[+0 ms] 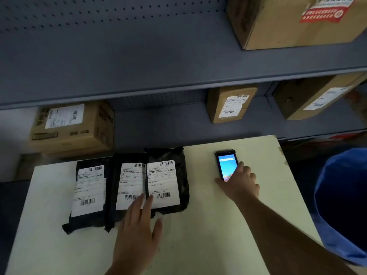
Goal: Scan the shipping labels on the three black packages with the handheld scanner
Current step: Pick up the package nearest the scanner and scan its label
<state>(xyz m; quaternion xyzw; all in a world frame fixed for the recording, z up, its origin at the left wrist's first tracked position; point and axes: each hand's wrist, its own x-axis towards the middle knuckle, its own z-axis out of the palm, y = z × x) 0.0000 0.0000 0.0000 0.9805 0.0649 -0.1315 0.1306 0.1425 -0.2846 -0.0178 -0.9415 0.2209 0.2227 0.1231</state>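
Observation:
Three black packages lie side by side on a cream table (208, 225), each with a white shipping label facing up: the left package (89, 193), the middle package (130, 185) and the right package (168, 181). My left hand (139, 229) lies flat with spread fingers, its fingertips on the lower edges of the middle and right labels. The handheld scanner (226, 163), a black device with a lit blue screen, lies on the table to the right. My right hand (241, 184) rests on the scanner's lower end, fingers curling around it.
Grey metal shelving (158, 76) stands behind the table. Cardboard boxes with labels sit on it: one at the left (73, 128), two on the right (230, 104) (313, 98), and a large one on top (297, 20). A blue bin (341, 205) stands at the right.

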